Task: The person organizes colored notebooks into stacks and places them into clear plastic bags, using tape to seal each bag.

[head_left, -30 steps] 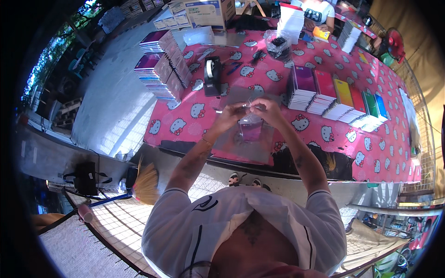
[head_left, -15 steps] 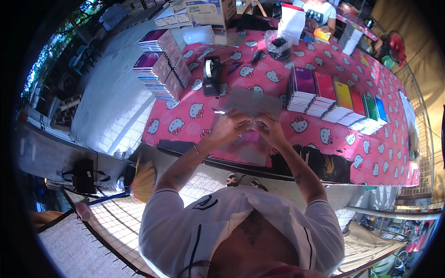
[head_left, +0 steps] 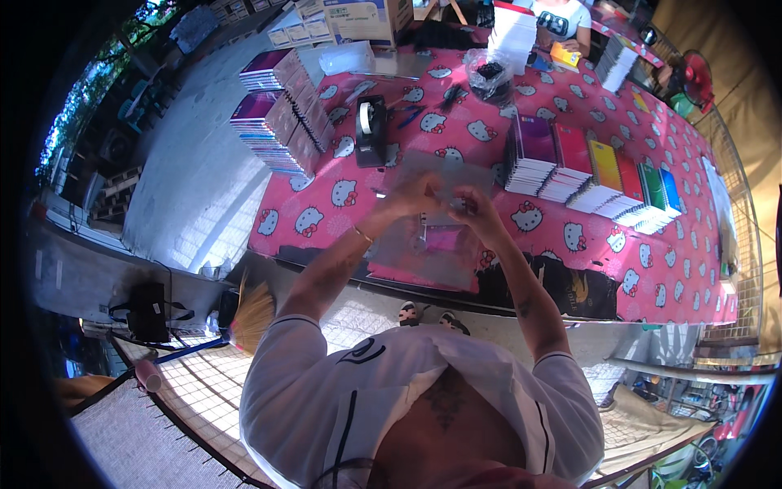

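A translucent plastic sheet or sleeve (head_left: pixel 456 259) lies on the table close to its front edge, with a pinkish patch showing through it. Over its far half is my left hand (head_left: pixel 417 196), smeared by motion, so its fingers cannot be made out. Just to the right, my right hand (head_left: pixel 476 207) has its fingers curled with the tips together, and whatever they pinch is too small to name. The two hands are close, with a narrow gap between the fingertips. Beyond them stands a black tape dispenser (head_left: pixel 371 134) with a pale roll.
Purple-covered spiral notebooks (head_left: pixel 273 122) are stacked at the left edge. More notebooks in several colours (head_left: pixel 570 167) stand in a row at right. Blue-handled pliers (head_left: pixel 410 116), a clear bag (head_left: pixel 489 73) and a cardboard box (head_left: pixel 366 20) lie farther back. Another person's hand (head_left: pixel 570 45) is across the table.
My hands, earlier pinching together over the plastic, have drawn slightly apart. The left has moved a little up and is blurred, uncovering more of the sheet beneath.
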`<state>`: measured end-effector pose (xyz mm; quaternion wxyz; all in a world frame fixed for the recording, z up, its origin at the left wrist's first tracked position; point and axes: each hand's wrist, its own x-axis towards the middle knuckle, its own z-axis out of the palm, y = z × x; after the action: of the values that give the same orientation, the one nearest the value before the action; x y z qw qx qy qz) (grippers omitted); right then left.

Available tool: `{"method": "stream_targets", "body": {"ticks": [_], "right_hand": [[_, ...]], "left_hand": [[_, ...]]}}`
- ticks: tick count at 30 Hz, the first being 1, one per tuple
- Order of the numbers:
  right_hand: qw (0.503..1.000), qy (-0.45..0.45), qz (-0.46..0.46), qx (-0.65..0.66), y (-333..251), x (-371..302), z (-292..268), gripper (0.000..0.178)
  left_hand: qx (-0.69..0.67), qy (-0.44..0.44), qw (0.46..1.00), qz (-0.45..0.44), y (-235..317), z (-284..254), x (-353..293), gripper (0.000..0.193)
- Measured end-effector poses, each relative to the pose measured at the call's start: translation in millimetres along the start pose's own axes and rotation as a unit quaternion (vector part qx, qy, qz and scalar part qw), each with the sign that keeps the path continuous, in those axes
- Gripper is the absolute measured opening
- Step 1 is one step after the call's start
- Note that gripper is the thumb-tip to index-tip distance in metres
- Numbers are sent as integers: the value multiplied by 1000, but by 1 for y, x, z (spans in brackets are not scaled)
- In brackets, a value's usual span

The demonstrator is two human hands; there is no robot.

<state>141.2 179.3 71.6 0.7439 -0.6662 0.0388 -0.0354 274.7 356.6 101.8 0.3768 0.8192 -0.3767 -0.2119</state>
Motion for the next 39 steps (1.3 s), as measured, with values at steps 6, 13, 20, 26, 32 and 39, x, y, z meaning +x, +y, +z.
{"method": "stream_targets", "body": {"ticks": [6, 13, 20, 26, 32, 39], "right_hand": [[994, 99, -42, -22, 30, 6, -6, 39], [994, 97, -37, 15, 22, 6, 4, 36], [997, 72, -33, 24, 17, 5, 10, 38], [995, 77, -54, 39, 23, 6, 5, 42], [996, 54, -45, 48, 23, 5, 4, 44], [995, 35, -53, 71, 16, 8, 10, 43]], "left_hand": [[-77, 244, 964, -71, -58, -28, 40, 47], [-321, 357, 857, -189, -164, -85, 67, 26], [-116, 445, 879, -125, -178, -52, 27, 18], [300, 155, 941, -38, -55, -91, 35, 23], [331, -248, 893, 175, 62, -43, 51, 29], [-201, -268, 939, -84, -77, -7, 66, 35]]}}
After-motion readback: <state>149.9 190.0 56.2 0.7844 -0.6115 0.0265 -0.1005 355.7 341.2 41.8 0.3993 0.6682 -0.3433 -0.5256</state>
